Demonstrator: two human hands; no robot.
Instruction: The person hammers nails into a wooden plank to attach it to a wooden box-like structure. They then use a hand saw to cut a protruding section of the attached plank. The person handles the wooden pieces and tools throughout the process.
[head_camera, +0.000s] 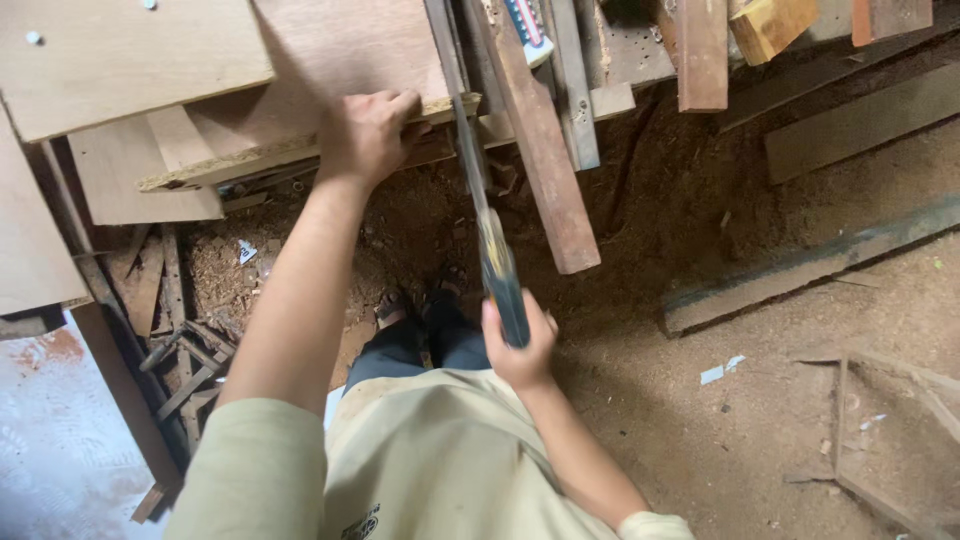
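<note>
Plywood, one sheet (350, 60), is lying under my left hand (365, 135), whose grip is pressing flat on its near edge. Just right of that sheet, one handsaw (480, 200) is running through the cut, my right hand (520, 345) wrapping its grip tight around the blue handle. One reddish plank (540, 150) is leaning right of the saw, over the sawdust floor (780, 400).

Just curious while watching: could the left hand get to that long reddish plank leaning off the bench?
Probably yes: the left hand rests on the board edge, and only the saw blade crosses between it and the reddish plank.
</note>
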